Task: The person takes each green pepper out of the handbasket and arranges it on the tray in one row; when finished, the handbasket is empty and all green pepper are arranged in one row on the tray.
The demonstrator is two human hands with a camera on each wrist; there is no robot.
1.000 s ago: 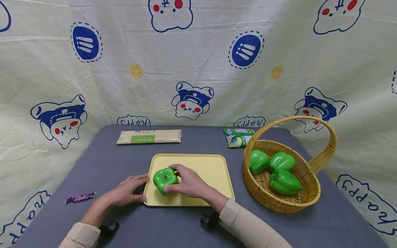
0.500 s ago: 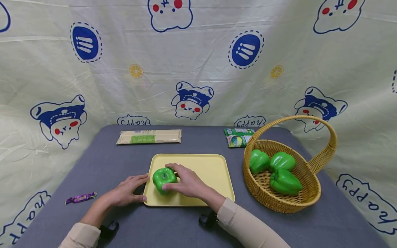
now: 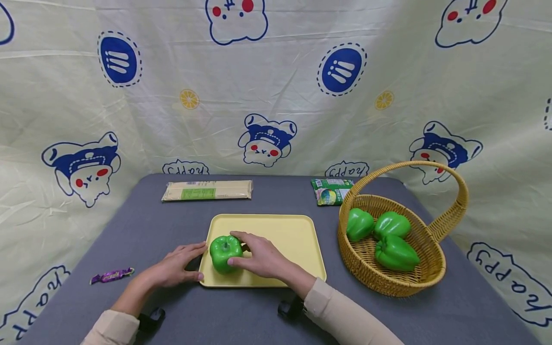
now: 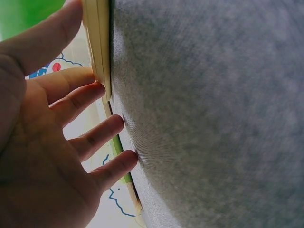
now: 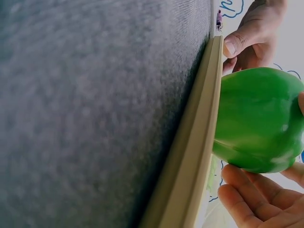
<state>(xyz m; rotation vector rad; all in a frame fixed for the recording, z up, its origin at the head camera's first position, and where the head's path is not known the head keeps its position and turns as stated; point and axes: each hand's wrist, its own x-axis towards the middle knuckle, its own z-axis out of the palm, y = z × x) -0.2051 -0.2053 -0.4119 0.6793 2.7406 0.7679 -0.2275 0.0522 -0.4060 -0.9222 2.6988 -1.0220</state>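
A green bell pepper (image 3: 225, 254) stands upright on the left part of the yellow tray (image 3: 280, 239). My right hand (image 3: 263, 256) holds it from the right, thumb across its front and index finger at its back. In the right wrist view, the other fingers (image 5: 251, 194) lie close along the pepper's side; whether they all touch it I cannot tell. My left hand (image 3: 174, 266), fingers spread and fairly straight, touches the tray's left edge. In the left wrist view, its thumb and two fingers meet the tray's rim (image 4: 97, 42), and the other fingertips rest on the grey cloth.
At the right stands a wicker basket (image 3: 366, 275) with a tall handle, holding several green bell peppers (image 3: 396, 252). Behind the tray lie a long beige packet (image 3: 207, 190) and a green packet (image 3: 332, 191). A purple-wrapped candy (image 3: 112, 276) lies at the left.
The bell pepper, tilted a second ago, has shifted slightly left and now stands upright on the tray. My right hand has moved only a little; my left hand has stayed put.
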